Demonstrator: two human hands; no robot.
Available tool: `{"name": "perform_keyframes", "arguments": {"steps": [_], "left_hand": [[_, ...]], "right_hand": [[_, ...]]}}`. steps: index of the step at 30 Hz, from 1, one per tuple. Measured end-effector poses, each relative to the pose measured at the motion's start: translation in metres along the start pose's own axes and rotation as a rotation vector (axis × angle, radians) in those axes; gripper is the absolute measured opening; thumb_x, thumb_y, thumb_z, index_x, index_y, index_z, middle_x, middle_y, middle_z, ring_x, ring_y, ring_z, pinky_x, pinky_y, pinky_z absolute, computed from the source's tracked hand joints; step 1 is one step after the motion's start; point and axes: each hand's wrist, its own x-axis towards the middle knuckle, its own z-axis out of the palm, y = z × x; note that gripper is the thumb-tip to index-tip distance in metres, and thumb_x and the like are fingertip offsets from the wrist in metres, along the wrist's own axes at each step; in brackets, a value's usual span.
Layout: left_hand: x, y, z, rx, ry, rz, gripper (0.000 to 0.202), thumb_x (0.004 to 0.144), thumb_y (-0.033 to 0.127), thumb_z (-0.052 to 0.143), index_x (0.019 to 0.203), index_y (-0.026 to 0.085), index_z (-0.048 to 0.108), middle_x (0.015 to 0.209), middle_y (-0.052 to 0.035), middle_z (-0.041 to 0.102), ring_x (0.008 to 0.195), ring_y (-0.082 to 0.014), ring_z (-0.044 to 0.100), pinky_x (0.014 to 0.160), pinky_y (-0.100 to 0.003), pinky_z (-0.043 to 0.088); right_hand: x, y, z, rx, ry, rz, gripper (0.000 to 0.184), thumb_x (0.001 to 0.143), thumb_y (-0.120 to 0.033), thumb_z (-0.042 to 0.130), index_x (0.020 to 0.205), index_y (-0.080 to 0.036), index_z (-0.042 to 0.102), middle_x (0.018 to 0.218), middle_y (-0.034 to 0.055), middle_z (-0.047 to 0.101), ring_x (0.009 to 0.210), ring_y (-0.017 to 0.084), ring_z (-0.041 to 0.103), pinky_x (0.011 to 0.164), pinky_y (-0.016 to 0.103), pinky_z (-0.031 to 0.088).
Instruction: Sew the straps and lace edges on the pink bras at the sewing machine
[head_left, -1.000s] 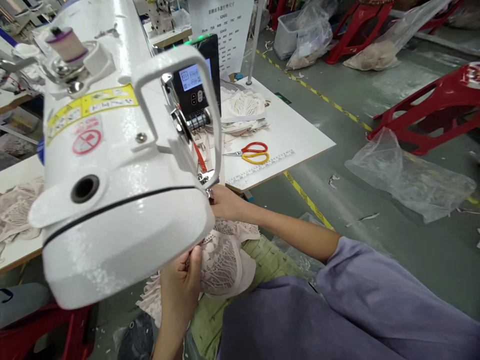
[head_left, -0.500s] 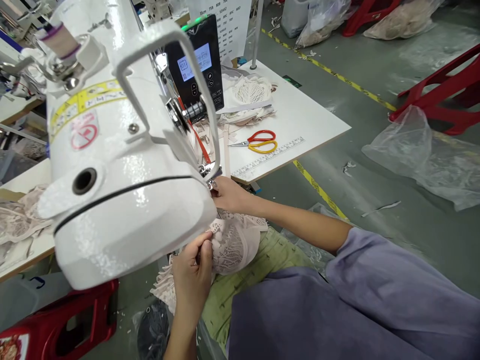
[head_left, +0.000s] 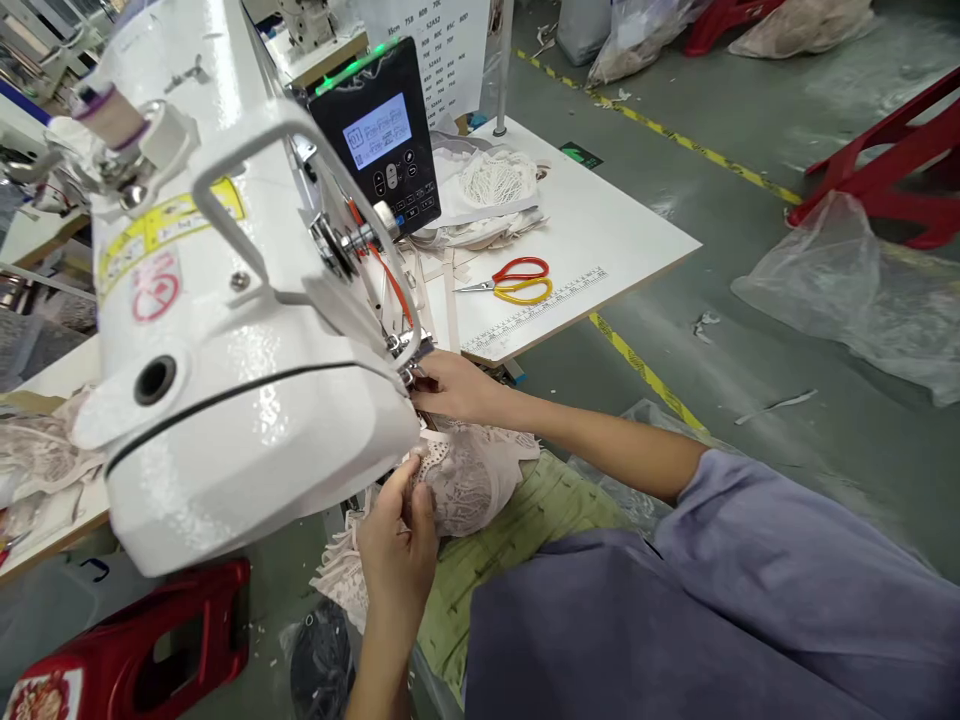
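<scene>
Scissors (head_left: pixel 497 285) lie beside a ruler (head_left: pixel 535 311); a clear bag (head_left: pixel 862 290) lies on the floor (head_left: pixel 667 310).

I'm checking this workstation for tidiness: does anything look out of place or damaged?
Yes: on the grey floor at the right, a crumpled white scrap and a thin pale strip lie loose, like litter. The visible part of the beige lace garment shows no obvious damage.

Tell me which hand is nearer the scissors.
Right. The right hand is below and slightly left of the scissors in the view; the left hand is farther down, by the lace.
</scene>
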Motion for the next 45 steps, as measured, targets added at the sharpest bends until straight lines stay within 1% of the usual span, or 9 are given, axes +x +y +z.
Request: {"name": "perform_keyframes", "arguments": {"steps": [2, 4, 6, 8, 12, 15, 25, 33, 45], "left_hand": [[-0.002, -0.002, 0.002, 0.047, 0.036, -0.021, 0.037, 0.100, 0.038, 0.049, 0.130, 0.020, 0.062, 0.090, -0.0060, 0.075, 0.064, -0.0162, 0.067, 0.054, -0.024, 0.047], [-0.003, -0.001, 0.004, 0.150, 0.154, 0.033, 0.036, 0.099, 0.036, 0.051, 0.129, 0.018, 0.060, 0.089, -0.0078, 0.072, 0.073, -0.0191, 0.067, 0.060, -0.026, 0.048], [-0.004, 0.006, 0.010, 0.276, 0.323, 0.163, 0.034, 0.096, 0.033, 0.056, 0.124, 0.014, 0.061, 0.098, -0.0133, 0.068, 0.090, -0.0252, 0.065, 0.075, -0.034, 0.050], [-0.005, 0.017, 0.018, 0.361, 0.413, 0.276, 0.037, 0.094, 0.030, 0.061, 0.124, 0.011, 0.060, 0.111, -0.0192, 0.064, 0.106, -0.0309, 0.060, 0.092, -0.043, 0.046], [-0.007, 0.037, 0.038, 0.443, 0.312, 0.273, 0.054, 0.093, 0.035, 0.062, 0.138, 0.007, 0.051, 0.128, -0.0237, 0.057, 0.122, -0.0363, 0.051, 0.104, -0.049, 0.037], [-0.009, 0.038, 0.045, 0.485, 0.293, 0.246, 0.055, 0.094, 0.036, 0.062, 0.141, 0.008, 0.051, 0.131, -0.0231, 0.056, 0.124, -0.0375, 0.048, 0.105, -0.051, 0.035], [-0.008, 0.027, 0.041, 0.518, 0.263, 0.250, 0.049, 0.093, 0.028, 0.062, 0.140, 0.016, 0.056, 0.131, -0.0218, 0.053, 0.124, -0.0376, 0.048, 0.102, -0.050, 0.036], [-0.004, 0.030, 0.039, 0.543, 0.294, 0.305, 0.048, 0.092, 0.025, 0.063, 0.137, 0.013, 0.057, 0.129, -0.0218, 0.053, 0.122, -0.0358, 0.049, 0.103, -0.047, 0.037], [-0.002, 0.029, 0.040, 0.537, 0.292, 0.299, 0.049, 0.091, 0.025, 0.064, 0.139, 0.014, 0.056, 0.127, -0.0206, 0.056, 0.121, -0.0355, 0.051, 0.104, -0.047, 0.038]], "right_hand": [[0.000, 0.001, 0.000, 0.003, 0.013, -0.021, 0.009, 0.083, -0.019, 0.059, 0.076, -0.016, 0.054, 0.093, 0.0040, 0.057, 0.078, 0.015, 0.051, 0.070, 0.026, 0.040], [-0.001, 0.002, 0.000, -0.001, 0.018, -0.035, 0.009, 0.083, -0.018, 0.059, 0.076, -0.016, 0.054, 0.094, 0.0036, 0.057, 0.077, 0.014, 0.051, 0.070, 0.027, 0.040], [-0.003, 0.003, 0.001, -0.009, 0.020, -0.042, 0.009, 0.083, -0.018, 0.060, 0.076, -0.016, 0.054, 0.094, 0.0031, 0.057, 0.076, 0.014, 0.051, 0.071, 0.027, 0.039], [-0.004, 0.002, 0.002, -0.019, 0.015, -0.039, 0.009, 0.083, -0.019, 0.060, 0.077, -0.017, 0.054, 0.093, 0.0031, 0.057, 0.076, 0.015, 0.051, 0.071, 0.027, 0.040], [-0.006, -0.001, 0.004, -0.018, 0.024, -0.007, 0.010, 0.084, -0.024, 0.059, 0.078, -0.018, 0.053, 0.095, 0.0046, 0.058, 0.075, 0.015, 0.050, 0.068, 0.027, 0.040], [-0.005, -0.003, 0.005, -0.021, 0.037, 0.001, 0.012, 0.083, -0.026, 0.058, 0.076, -0.019, 0.051, 0.097, 0.0059, 0.058, 0.073, 0.016, 0.050, 0.067, 0.029, 0.042], [0.001, -0.007, 0.003, -0.056, 0.035, 0.054, 0.010, 0.075, -0.016, 0.056, 0.076, -0.020, 0.047, 0.086, 0.0033, 0.051, 0.074, 0.018, 0.052, 0.066, 0.031, 0.043], [0.001, -0.005, 0.005, -0.053, 0.051, 0.087, 0.009, 0.075, -0.015, 0.054, 0.079, -0.019, 0.047, 0.085, 0.0015, 0.048, 0.072, 0.016, 0.046, 0.063, 0.029, 0.037], [0.002, -0.008, 0.005, -0.020, 0.050, 0.118, 0.007, 0.075, -0.015, 0.053, 0.080, -0.019, 0.054, 0.086, 0.0022, 0.055, 0.077, 0.018, 0.050, 0.071, 0.030, 0.042]]}}
